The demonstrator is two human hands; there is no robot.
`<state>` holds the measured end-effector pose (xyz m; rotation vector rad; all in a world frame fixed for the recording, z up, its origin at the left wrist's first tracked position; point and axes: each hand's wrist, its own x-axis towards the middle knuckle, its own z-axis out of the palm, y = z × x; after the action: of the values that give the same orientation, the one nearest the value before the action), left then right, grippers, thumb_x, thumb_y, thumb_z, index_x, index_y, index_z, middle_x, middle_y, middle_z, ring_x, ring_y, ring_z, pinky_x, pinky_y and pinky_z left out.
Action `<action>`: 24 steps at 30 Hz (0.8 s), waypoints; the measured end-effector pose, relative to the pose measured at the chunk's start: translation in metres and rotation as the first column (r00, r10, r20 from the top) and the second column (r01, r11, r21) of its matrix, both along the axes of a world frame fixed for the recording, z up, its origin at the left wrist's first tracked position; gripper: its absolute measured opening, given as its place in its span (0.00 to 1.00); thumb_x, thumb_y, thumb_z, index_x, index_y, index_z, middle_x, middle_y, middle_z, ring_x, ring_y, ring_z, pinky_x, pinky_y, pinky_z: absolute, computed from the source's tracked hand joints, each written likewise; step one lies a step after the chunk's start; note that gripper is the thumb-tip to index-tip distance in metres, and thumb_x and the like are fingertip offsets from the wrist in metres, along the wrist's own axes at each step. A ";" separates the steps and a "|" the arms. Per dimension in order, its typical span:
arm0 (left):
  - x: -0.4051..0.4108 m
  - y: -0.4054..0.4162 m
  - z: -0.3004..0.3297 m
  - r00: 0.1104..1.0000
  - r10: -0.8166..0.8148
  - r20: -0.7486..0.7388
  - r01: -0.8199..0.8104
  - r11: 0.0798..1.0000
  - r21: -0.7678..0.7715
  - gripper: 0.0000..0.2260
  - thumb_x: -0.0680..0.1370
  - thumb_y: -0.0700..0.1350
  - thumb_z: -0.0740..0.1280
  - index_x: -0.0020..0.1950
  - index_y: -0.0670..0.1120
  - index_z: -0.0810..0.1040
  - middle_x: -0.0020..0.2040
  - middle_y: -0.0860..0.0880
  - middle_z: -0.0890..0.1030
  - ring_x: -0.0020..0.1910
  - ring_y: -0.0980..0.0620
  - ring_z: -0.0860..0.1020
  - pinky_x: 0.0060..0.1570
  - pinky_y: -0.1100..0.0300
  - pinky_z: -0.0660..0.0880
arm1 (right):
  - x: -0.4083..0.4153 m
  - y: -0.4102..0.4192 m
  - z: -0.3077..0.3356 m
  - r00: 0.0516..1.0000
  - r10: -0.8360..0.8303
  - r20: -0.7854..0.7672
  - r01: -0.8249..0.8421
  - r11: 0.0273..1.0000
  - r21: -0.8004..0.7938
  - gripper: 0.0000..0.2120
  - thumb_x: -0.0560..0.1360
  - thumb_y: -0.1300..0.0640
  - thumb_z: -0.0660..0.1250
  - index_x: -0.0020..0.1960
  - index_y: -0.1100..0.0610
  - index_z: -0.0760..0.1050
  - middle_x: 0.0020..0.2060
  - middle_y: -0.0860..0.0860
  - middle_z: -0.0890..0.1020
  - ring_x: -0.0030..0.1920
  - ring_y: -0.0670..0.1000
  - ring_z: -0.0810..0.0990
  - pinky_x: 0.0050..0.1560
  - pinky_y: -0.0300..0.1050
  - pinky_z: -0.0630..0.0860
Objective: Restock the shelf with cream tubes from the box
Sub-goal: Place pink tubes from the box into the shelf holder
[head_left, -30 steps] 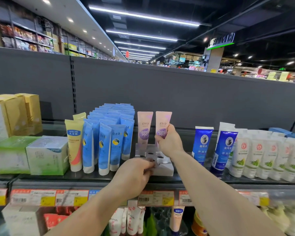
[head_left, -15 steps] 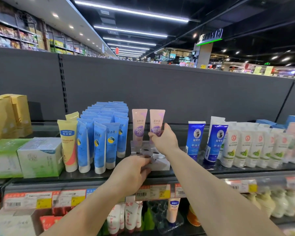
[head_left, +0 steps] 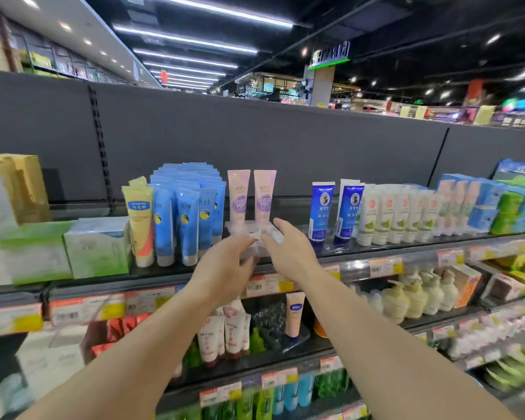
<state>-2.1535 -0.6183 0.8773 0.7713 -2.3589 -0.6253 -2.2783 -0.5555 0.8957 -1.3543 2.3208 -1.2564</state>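
Two pink cream tubes stand upright, caps down, side by side in a white holder tray on the top shelf. My left hand grips the tray's front edge from below and left. Just right of the tray, my right hand has its fingers apart, the fingertips touching the tray's right front corner below the right pink tube. It holds no tube. The tray's front is blurred and partly hidden by my fingers. No box is in view.
Blue tubes and a yellow tube stand close on the tray's left. Dark blue tubes and white tubes stand to its right. Green boxes sit far left. A price-tag rail runs below, above lower shelves of tubes and bottles.
My right hand let go of the right pink tube and dropped to the tray's corner. My left hand stayed on the tray's front. The camera swung slightly right.
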 end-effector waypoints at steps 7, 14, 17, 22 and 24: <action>0.087 0.050 -0.013 0.983 0.183 0.030 -0.182 0.983 -0.039 0.15 0.80 0.49 0.64 0.66 0.49 0.76 0.61 0.51 0.79 0.62 0.50 0.76 0.60 0.55 0.72 | 0.060 0.047 -0.031 0.982 0.113 -0.155 -0.090 0.986 0.143 0.22 0.81 0.50 0.61 0.73 0.55 0.67 0.67 0.52 0.73 0.68 0.53 0.70 0.65 0.45 0.67; 0.217 0.094 -0.055 0.896 0.371 0.242 -0.356 0.928 -0.107 0.22 0.75 0.61 0.59 0.61 0.52 0.79 0.59 0.48 0.80 0.59 0.46 0.76 0.59 0.50 0.73 | 0.174 0.072 -0.080 0.943 0.271 -0.191 -0.216 0.939 0.267 0.25 0.76 0.41 0.61 0.69 0.51 0.71 0.66 0.54 0.75 0.68 0.58 0.71 0.67 0.56 0.68; 0.279 0.108 -0.067 0.822 0.478 0.310 -0.466 0.877 -0.115 0.19 0.79 0.57 0.61 0.66 0.49 0.76 0.65 0.48 0.76 0.66 0.45 0.71 0.64 0.52 0.69 | 0.236 0.071 -0.087 0.908 0.372 -0.195 -0.310 0.907 0.285 0.26 0.79 0.44 0.61 0.74 0.52 0.66 0.70 0.53 0.71 0.71 0.56 0.67 0.69 0.54 0.67; 0.406 0.100 -0.088 0.697 0.608 0.380 -0.593 0.787 -0.170 0.25 0.78 0.61 0.61 0.72 0.51 0.70 0.73 0.46 0.70 0.72 0.45 0.65 0.71 0.52 0.62 | 0.358 0.050 -0.101 0.841 0.507 -0.190 -0.444 0.846 0.294 0.25 0.79 0.45 0.60 0.73 0.54 0.66 0.69 0.53 0.71 0.69 0.56 0.69 0.67 0.52 0.69; 0.460 0.094 -0.097 0.660 0.647 0.382 -0.622 0.756 -0.206 0.25 0.78 0.61 0.61 0.72 0.51 0.70 0.73 0.46 0.68 0.73 0.44 0.63 0.72 0.51 0.60 | 0.410 0.035 -0.108 0.823 0.539 -0.177 -0.477 0.827 0.298 0.24 0.79 0.44 0.60 0.73 0.53 0.66 0.70 0.53 0.70 0.69 0.56 0.68 0.68 0.52 0.68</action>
<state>-1.6936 -0.5243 0.7804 1.7570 -2.2140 -0.0690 -1.8683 -0.5203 0.7880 -1.9613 1.9473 -0.6418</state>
